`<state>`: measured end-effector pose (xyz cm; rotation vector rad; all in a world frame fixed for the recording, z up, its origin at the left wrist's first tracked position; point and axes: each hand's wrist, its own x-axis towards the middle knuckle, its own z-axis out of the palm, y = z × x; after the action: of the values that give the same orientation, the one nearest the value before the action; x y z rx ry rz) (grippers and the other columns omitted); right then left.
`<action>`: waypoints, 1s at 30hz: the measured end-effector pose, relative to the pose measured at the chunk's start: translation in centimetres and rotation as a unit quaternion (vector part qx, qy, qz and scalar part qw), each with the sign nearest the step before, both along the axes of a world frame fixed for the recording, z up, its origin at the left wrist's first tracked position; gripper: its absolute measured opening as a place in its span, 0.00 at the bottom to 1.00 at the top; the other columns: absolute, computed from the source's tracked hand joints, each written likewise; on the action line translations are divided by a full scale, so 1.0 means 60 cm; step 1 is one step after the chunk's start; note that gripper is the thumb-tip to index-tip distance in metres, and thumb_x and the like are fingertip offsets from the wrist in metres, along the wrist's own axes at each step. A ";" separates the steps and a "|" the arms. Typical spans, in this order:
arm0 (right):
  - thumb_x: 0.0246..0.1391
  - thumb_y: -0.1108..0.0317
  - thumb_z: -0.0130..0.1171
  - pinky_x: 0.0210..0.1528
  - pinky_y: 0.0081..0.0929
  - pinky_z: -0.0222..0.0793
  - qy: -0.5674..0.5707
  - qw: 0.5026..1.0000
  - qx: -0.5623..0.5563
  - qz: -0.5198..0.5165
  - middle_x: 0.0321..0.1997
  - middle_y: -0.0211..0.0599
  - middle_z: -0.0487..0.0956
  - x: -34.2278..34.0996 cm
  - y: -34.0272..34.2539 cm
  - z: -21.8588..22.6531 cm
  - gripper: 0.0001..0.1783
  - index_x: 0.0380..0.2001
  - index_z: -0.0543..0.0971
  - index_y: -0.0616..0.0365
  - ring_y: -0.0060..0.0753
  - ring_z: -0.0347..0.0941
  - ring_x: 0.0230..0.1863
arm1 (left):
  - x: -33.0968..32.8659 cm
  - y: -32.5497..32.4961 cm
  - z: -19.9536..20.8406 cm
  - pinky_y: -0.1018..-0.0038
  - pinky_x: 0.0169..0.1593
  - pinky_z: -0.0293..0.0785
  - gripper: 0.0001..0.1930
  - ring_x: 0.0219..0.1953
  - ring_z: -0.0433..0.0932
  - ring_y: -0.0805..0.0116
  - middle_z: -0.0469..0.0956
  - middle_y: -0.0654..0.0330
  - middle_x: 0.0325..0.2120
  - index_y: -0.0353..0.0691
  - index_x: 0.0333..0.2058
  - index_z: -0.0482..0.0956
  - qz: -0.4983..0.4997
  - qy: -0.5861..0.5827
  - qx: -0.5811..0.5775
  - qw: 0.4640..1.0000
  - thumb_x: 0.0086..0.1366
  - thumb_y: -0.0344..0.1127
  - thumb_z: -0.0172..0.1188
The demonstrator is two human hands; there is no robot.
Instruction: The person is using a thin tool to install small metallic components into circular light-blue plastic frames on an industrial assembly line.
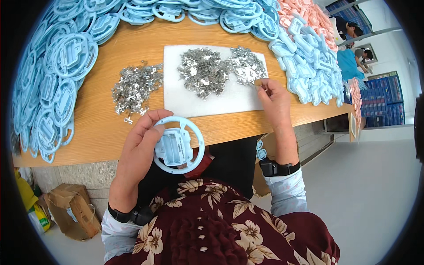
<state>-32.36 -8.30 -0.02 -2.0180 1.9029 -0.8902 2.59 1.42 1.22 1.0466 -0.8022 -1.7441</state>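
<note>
Watching remotely, I am seeing the left hand gripping a pale blue wheel-shaped part by its upper-left rim, thumb on the facing side, at the near edge of the table. The right hand is bringing thumb and fingertips together beside small metal pieces, at the right edge of a white sheet; I cannot tell whether it is holding one. I am judging the wheel light, stiff, slightly slippery plastic, and am favouring its outer rim or boxy middle over the slimmer spokes.
</note>
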 end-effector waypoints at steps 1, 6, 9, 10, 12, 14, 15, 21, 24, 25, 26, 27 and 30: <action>0.57 0.73 0.64 0.34 0.19 0.68 0.013 1.000 0.001 0.010 0.30 0.27 0.77 0.002 0.002 -0.002 0.09 0.42 0.83 0.58 0.17 0.69 0.29 | -0.005 -0.002 0.000 0.80 0.49 0.73 0.14 0.43 0.77 0.80 0.80 0.64 0.42 0.37 0.54 0.73 -0.002 -0.006 -0.007 1.000 0.73 0.31 0.49; 0.59 0.61 0.61 0.50 0.43 0.71 0.050 0.997 0.023 0.053 0.43 0.49 0.80 0.043 0.002 0.010 0.13 0.42 0.82 0.58 0.54 0.76 0.47 | -0.019 -0.007 0.004 0.82 0.46 0.73 0.14 0.40 0.76 0.82 0.79 0.66 0.40 0.36 0.53 0.74 -0.014 -0.048 -0.015 0.999 0.73 0.31 0.49; 0.59 0.63 0.61 0.50 0.42 0.71 0.059 0.995 0.043 0.061 0.42 0.47 0.80 0.051 0.000 0.022 0.11 0.41 0.82 0.57 0.53 0.76 0.47 | -0.024 -0.008 0.006 0.82 0.45 0.73 0.14 0.39 0.76 0.83 0.78 0.67 0.39 0.36 0.53 0.74 -0.024 -0.064 -0.016 0.998 0.73 0.31 0.49; 0.59 0.63 0.60 0.50 0.42 0.71 0.067 0.994 0.049 0.064 0.41 0.47 0.80 0.052 -0.002 0.025 0.11 0.41 0.82 0.57 0.53 0.76 0.46 | -0.025 -0.009 0.006 0.82 0.45 0.73 0.13 0.39 0.75 0.83 0.78 0.67 0.39 0.36 0.53 0.74 -0.029 -0.068 -0.016 0.997 0.73 0.31 0.49; 0.59 0.65 0.60 0.49 0.42 0.71 0.078 0.992 0.059 0.080 0.41 0.47 0.80 0.051 -0.001 0.030 0.10 0.40 0.82 0.57 0.53 0.76 0.46 | -0.029 -0.009 0.007 0.82 0.45 0.73 0.13 0.39 0.75 0.84 0.78 0.67 0.39 0.36 0.53 0.74 -0.023 -0.078 -0.020 0.996 0.73 0.31 0.49; 0.60 0.66 0.59 0.49 0.42 0.70 0.082 0.989 0.070 0.102 0.41 0.47 0.80 0.047 0.008 0.031 0.09 0.39 0.81 0.58 0.53 0.75 0.46 | -0.033 -0.009 0.007 0.82 0.44 0.72 0.13 0.39 0.74 0.84 0.78 0.68 0.38 0.36 0.52 0.75 -0.018 -0.087 -0.022 0.996 0.73 0.32 0.49; 0.60 0.66 0.59 0.49 0.42 0.70 0.061 0.991 0.067 0.095 0.41 0.47 0.80 0.045 0.010 0.029 0.09 0.39 0.81 0.59 0.54 0.75 0.46 | -0.035 -0.010 0.006 0.83 0.43 0.71 0.13 0.38 0.74 0.85 0.77 0.68 0.38 0.36 0.52 0.75 -0.015 -0.091 -0.023 0.996 0.74 0.32 0.49; 0.62 0.66 0.62 0.27 0.17 0.59 -0.194 0.971 0.118 0.069 0.25 0.23 0.75 0.042 0.008 0.015 0.08 0.35 0.80 0.60 0.16 0.67 0.25 | -0.042 -0.016 0.010 0.84 0.39 0.68 0.12 0.35 0.71 0.86 0.74 0.71 0.33 0.38 0.49 0.77 -0.013 -0.122 -0.045 0.991 0.75 0.35 0.49; 0.63 0.64 0.63 0.25 0.12 0.53 -0.349 0.907 0.224 0.078 0.24 0.19 0.72 0.079 0.034 0.046 0.08 0.34 0.79 0.57 0.10 0.62 0.24 | -0.057 -0.024 0.014 0.84 0.37 0.69 0.10 0.33 0.72 0.86 0.75 0.71 0.33 0.39 0.46 0.76 -0.037 -0.139 -0.065 0.988 0.76 0.37 0.49; 0.63 0.64 0.63 0.24 0.12 0.53 -0.388 0.885 0.241 0.092 0.24 0.19 0.72 0.099 0.046 0.054 0.08 0.34 0.78 0.56 0.10 0.61 0.23 | -0.058 -0.029 0.016 0.83 0.39 0.70 0.10 0.35 0.73 0.85 0.76 0.70 0.34 0.40 0.47 0.75 -0.062 -0.151 -0.068 0.984 0.76 0.37 0.49; 0.63 0.63 0.63 0.24 0.12 0.52 -0.426 0.860 0.260 0.105 0.24 0.19 0.72 0.118 0.056 0.059 0.08 0.34 0.78 0.56 0.10 0.61 0.23 | -0.058 -0.029 0.018 0.83 0.40 0.71 0.09 0.36 0.74 0.85 0.77 0.69 0.34 0.40 0.47 0.75 -0.085 -0.163 -0.070 0.981 0.76 0.36 0.49; 0.63 0.62 0.63 0.25 0.14 0.54 -0.425 0.856 0.270 0.116 0.24 0.20 0.72 0.129 0.064 0.059 0.10 0.34 0.78 0.58 0.11 0.62 0.24 | -0.065 -0.030 0.015 0.83 0.40 0.72 0.09 0.36 0.74 0.85 0.77 0.69 0.34 0.39 0.46 0.74 -0.090 -0.128 -0.070 0.985 0.76 0.37 0.50; 0.64 0.61 0.62 0.29 0.18 0.60 -0.422 0.848 0.288 0.139 0.25 0.21 0.73 0.160 0.083 0.062 0.14 0.36 0.79 0.64 0.14 0.64 0.27 | -0.078 -0.030 0.011 0.82 0.40 0.72 0.09 0.35 0.74 0.85 0.78 0.68 0.33 0.38 0.45 0.74 -0.098 -0.078 -0.091 0.988 0.76 0.38 0.52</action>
<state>-22.74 -3.32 3.71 -1.1846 1.1402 -0.7967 -2.08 -0.36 1.89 1.0165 -1.1738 -1.7285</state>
